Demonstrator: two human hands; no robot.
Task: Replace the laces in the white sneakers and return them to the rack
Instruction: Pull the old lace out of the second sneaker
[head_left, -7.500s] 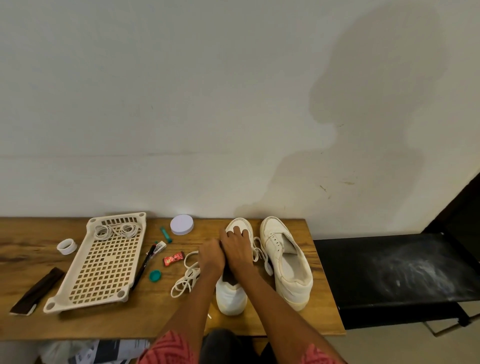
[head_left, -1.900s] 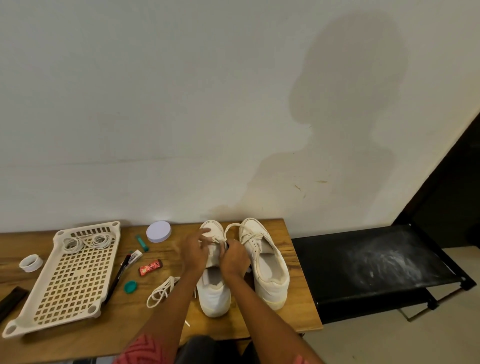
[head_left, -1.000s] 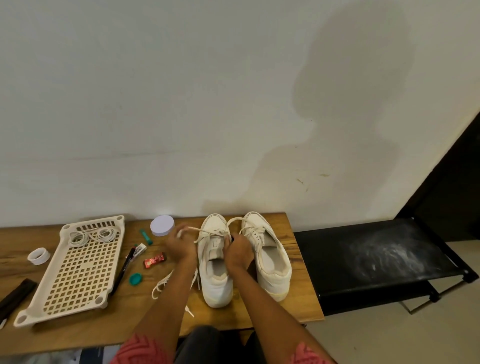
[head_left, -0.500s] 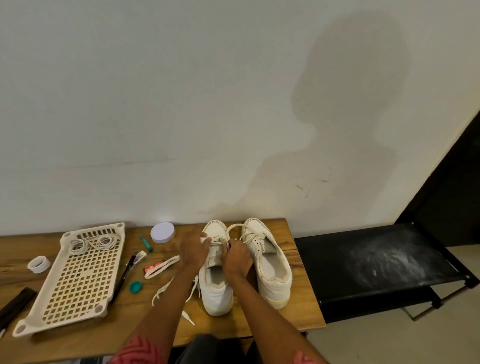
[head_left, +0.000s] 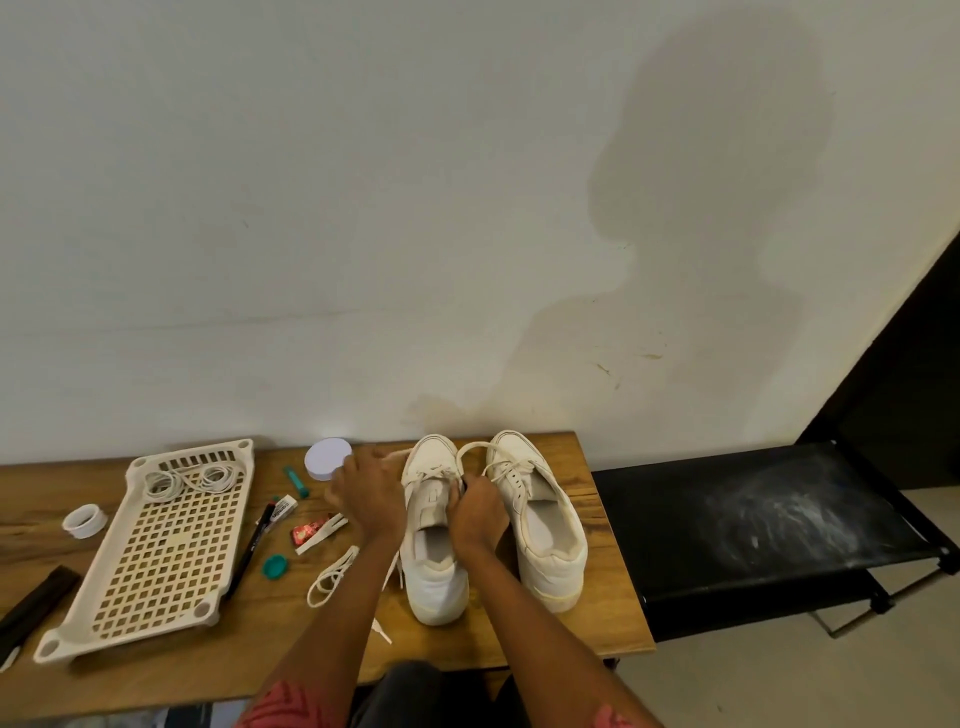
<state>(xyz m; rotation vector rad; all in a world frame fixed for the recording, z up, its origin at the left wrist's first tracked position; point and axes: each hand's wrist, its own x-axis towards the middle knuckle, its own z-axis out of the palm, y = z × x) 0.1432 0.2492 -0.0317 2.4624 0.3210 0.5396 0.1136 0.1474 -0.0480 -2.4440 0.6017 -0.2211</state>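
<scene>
Wooden surface (head_left: 519, 644) against a pale stained wall (head_left: 363, 208), a black bench (head_left: 753, 525) to its right. Both white sneakers (head_left: 540, 519) stand at the far right, partly laced. Left hand (head_left: 369, 499) and right hand (head_left: 475, 514) each pinch the lace (head_left: 467, 452) at the left shoe's eyelets. Judged mid-task: threading unfinished; the cream rack (head_left: 166, 545), far left, awaits.

Soft, even indoor light comes from behind the person, whose shadow (head_left: 701, 218) falls large on the far wall (head_left: 311, 208). No glare. Wide-angle distortion bows the table edge (head_left: 104, 691) at the left. Focus is slightly soft throughout.
</scene>
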